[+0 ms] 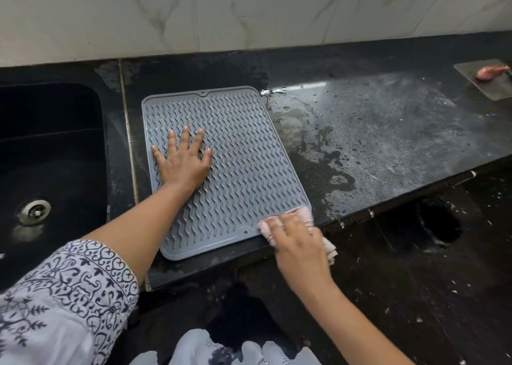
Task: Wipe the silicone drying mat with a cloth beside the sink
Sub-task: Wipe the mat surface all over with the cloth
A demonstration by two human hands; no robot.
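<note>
Currently: grey ribbed silicone drying mat flat on black stone surface, beside dark sink. Left hand splayed flat on mat; right hand clutching pink cloth at near-right corner.

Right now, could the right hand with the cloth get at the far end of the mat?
Probably yes. The right hand holds the cloth at the near right corner of the mat. The strip along the right edge is bare up to the far end; the left hand presses flat only on the left part.
</note>
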